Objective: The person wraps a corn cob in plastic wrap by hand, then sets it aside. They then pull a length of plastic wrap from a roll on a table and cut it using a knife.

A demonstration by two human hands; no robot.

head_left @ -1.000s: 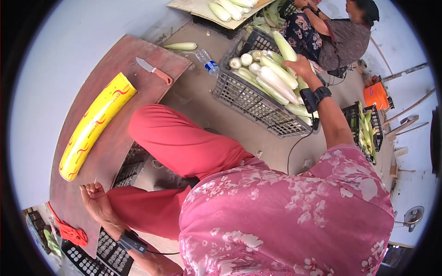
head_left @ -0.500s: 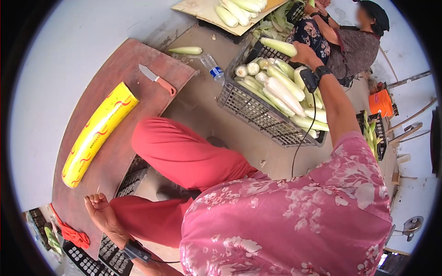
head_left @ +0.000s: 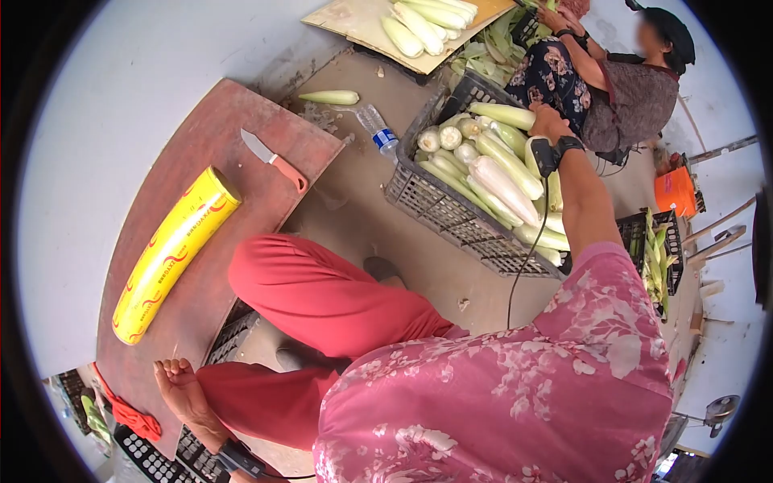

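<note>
My right hand (head_left: 551, 122) is closed round one end of an ear of corn (head_left: 502, 114) in pale green husk. That ear lies over the far side of a black plastic crate (head_left: 471, 233), above many similar ears (head_left: 491, 173). My left hand (head_left: 179, 388) rests beside my knee at the table's near edge, fingers curled in, with nothing visible in them. On the brown table (head_left: 233, 113) close by lie a yellow printed roll (head_left: 173, 253) and a knife (head_left: 274, 159) with a reddish handle.
A plastic bottle (head_left: 377, 127) and a single ear of corn (head_left: 330, 97) lie on the floor. More ears are on a board (head_left: 346, 22) at the back. Another person (head_left: 620, 97) sits beyond the crate. A cable (head_left: 523, 274) hangs from my right wrist.
My right hand has lowered with the ear of corn, down toward the pile in the crate. My left hand stays curled near the knee. The view has shifted slightly.
</note>
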